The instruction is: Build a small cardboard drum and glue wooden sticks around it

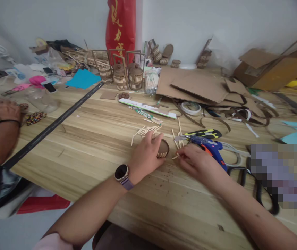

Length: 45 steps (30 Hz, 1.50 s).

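My left hand [146,152], with a watch on its wrist, is closed round a small round cardboard basket [163,148] that has short wooden sticks glued along its rim. My right hand [195,162] lies just right of the basket and pinches a short wooden stick [175,157] whose tip points at the basket. A loose pile of wooden sticks [146,131] lies just beyond my left hand. A blue glue gun [209,146] rests behind my right hand.
A yellow-black utility knife [204,133], black scissors [255,180], tape rolls [191,108], cardboard sheets [197,85] and finished small baskets [121,74] crowd the far side. A long black ruler [54,125] runs diagonally. Another person's arm [0,132] rests at the left.
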{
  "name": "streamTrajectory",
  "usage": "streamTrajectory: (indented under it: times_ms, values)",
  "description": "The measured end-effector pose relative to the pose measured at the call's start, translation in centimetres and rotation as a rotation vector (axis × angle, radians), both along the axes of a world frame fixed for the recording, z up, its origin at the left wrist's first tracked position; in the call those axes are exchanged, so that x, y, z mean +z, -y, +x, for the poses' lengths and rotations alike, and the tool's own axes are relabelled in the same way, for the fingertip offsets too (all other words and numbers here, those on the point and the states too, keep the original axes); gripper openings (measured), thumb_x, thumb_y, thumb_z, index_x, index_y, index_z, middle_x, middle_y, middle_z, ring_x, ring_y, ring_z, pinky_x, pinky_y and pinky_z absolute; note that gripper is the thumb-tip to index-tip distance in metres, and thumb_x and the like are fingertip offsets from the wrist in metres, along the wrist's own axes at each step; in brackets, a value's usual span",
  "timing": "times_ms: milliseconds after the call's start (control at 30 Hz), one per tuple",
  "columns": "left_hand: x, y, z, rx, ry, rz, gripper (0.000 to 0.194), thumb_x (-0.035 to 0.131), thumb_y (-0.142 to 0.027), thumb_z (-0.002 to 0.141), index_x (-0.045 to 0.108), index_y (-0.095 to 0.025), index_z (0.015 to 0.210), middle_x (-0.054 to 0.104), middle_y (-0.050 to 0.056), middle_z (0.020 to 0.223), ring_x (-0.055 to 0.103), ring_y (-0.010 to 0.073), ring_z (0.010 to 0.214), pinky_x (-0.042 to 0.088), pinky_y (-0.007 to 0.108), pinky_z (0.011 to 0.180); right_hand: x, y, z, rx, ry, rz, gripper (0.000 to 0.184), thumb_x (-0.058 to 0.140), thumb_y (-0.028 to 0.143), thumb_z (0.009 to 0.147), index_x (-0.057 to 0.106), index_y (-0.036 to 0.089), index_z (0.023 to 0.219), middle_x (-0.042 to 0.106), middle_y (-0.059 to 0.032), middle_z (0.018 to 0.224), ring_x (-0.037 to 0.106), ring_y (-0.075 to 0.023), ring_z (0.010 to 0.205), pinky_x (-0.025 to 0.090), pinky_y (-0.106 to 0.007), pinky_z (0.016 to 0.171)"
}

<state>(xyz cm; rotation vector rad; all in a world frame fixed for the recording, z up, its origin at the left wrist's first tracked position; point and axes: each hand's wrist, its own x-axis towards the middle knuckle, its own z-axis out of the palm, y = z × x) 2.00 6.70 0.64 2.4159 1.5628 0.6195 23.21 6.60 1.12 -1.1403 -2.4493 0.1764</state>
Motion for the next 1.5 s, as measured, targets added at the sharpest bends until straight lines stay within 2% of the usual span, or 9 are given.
streamTrajectory:
  times_ms: [133, 233, 500, 733, 833, 933, 1500]
  values:
    - [0.0, 0.0, 0.0, -0.010, 0.005, -0.016, 0.074, 0.076, -0.028, 0.076, 0.035, -0.019, 0.137, 0.034, 0.021, 0.146, 0.055, 0.0353, 0.121, 0.053, 0.047, 0.092, 0.3, 0.5, -1.0, -0.115, -0.219, -0.311, 0.012, 0.053, 0.025, 0.088, 0.062, 0.020, 0.094, 0.067, -0.0011, 0.076, 0.063, -0.0152, 0.066, 0.047, -0.026, 0.060]
    - [-0.1, 0.0, 0.0, -0.048, 0.017, 0.003, 0.073, 0.075, -0.028, 0.077, 0.035, -0.019, 0.137, 0.034, 0.021, 0.145, 0.053, 0.0349, 0.123, 0.052, 0.046, 0.093, 0.5, 0.8, -1.8, -0.142, -0.252, -0.411, 0.013, 0.054, 0.029, 0.088, 0.065, 0.021, 0.089, 0.067, 0.0001, 0.073, 0.062, -0.0145, 0.065, 0.045, -0.025, 0.060]
    - [-0.2, 0.0, 0.0, -0.057, 0.024, -0.003, 0.072, 0.074, -0.029, 0.077, 0.035, -0.019, 0.137, 0.034, 0.021, 0.146, 0.052, 0.0355, 0.125, 0.053, 0.046, 0.094, 1.2, 0.9, -2.3, -0.083, -0.195, -0.353, 0.016, 0.053, 0.028, 0.088, 0.066, 0.021, 0.084, 0.065, -0.0008, 0.069, 0.058, -0.0143, 0.060, 0.042, -0.025, 0.054]
    - [-0.3, 0.0, -0.1, -0.063, 0.039, 0.017, 0.073, 0.074, -0.029, 0.077, 0.034, -0.023, 0.137, 0.035, 0.020, 0.145, 0.052, 0.0355, 0.125, 0.052, 0.048, 0.094, 0.4, 0.6, -2.5, -0.060, -0.169, -0.270, 0.015, 0.051, 0.021, 0.088, 0.065, 0.021, 0.084, 0.070, -0.0030, 0.075, 0.064, -0.0161, 0.066, 0.046, -0.026, 0.057]
    - [-0.2, 0.0, -0.1, -0.073, 0.036, 0.010, 0.074, 0.075, -0.026, 0.076, 0.033, -0.021, 0.137, 0.034, 0.021, 0.145, 0.050, 0.0369, 0.127, 0.052, 0.049, 0.095, 0.0, 0.5, -2.6, -0.040, -0.171, -0.241, 0.015, 0.051, 0.019, 0.089, 0.065, 0.020, 0.085, 0.071, -0.0037, 0.077, 0.065, -0.0168, 0.070, 0.047, -0.026, 0.060]
    - [-0.1, 0.0, 0.0, -0.080, 0.025, 0.003, 0.074, 0.075, -0.025, 0.076, 0.034, -0.018, 0.137, 0.033, 0.023, 0.145, 0.047, 0.0384, 0.129, 0.052, 0.049, 0.095, -0.4, 0.6, -2.6, -0.048, -0.176, -0.241, 0.015, 0.051, 0.018, 0.090, 0.065, 0.020, 0.088, 0.071, -0.0038, 0.079, 0.066, -0.0170, 0.071, 0.048, -0.026, 0.061]
    - [0.0, -0.2, -0.2, -0.108, 0.044, 0.005, 0.071, 0.072, -0.027, 0.079, 0.033, -0.023, 0.137, 0.035, 0.020, 0.144, 0.047, 0.0366, 0.130, 0.050, 0.050, 0.097, -0.8, 0.9, -3.2, -0.089, -0.214, -0.217, 0.012, 0.052, 0.017, 0.089, 0.062, 0.021, 0.084, 0.070, -0.0023, 0.076, 0.065, -0.0172, 0.069, 0.046, -0.026, 0.059]
